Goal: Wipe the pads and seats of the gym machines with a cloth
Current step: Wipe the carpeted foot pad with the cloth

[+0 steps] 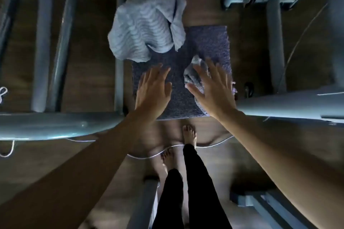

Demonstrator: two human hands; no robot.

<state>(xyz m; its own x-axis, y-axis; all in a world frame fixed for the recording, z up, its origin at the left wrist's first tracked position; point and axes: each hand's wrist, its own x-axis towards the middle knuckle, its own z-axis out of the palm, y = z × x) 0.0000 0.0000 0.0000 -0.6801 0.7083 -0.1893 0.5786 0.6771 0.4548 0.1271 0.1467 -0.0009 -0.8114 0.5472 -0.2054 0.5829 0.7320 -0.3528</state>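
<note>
A dark speckled seat pad (208, 46) of a gym machine lies below me, between grey frame bars. My right hand (214, 91) lies flat with spread fingers on a small grey cloth (193, 77) and presses it onto the pad's right side. My left hand (153, 89) rests flat on the pad's left part, fingers straight, holding nothing. A larger pale ribbed towel (147, 26) lies bunched at the pad's far left corner, partly over the frame.
Grey machine bars (42, 42) run along the left, and a wide arm (55, 126) crosses at the near left. Another arm (290, 105) crosses at the right. A thin white cable (173, 148) lies on the wooden floor by my bare feet (189, 134).
</note>
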